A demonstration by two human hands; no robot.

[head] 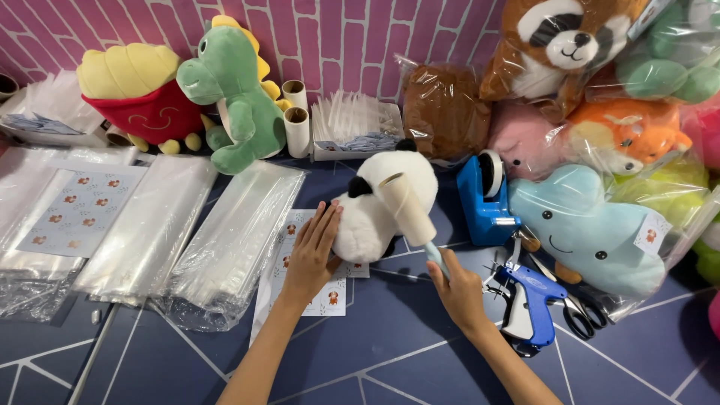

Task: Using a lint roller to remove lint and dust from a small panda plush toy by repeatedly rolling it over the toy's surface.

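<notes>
At the centre of the dark blue bench (390, 352) sits a white plush panda (379, 214) with black ears, and both hands are on the job. Left hand (311, 251) lies flat, fingers together and stretched out, its fingertips pressed against the panda's side at nine o'clock of the toy; that grip is open, holding nothing, just steadying. Right hand (457, 289) comes in from five o'clock, its grip closed around the pale blue handle of a lint roller (409, 210), and the roller's white drum lies tilted across the panda's head, touching the fur. Under the left hand and the panda lies a sheet of small animal stickers (330, 296).

At three o'clock of the panda stands a blue tape dispenser (484, 202), and at four o'clock, just beside the right wrist, a blue and white tagging gun (529, 311) with black-handled scissors (581, 315) next to it. A light blue cloud plush (581, 232) in a clear bag rests beyond those. Out at nine o'clock, stacks of clear plastic bags (187, 232) spread across the bench. Up at eleven o'clock a green dinosaur plush (236, 97) sits upright beside a red and yellow fries plush (139, 94), with cardboard tubes (296, 120) just to the right, against the pink brick wall (337, 37).
</notes>
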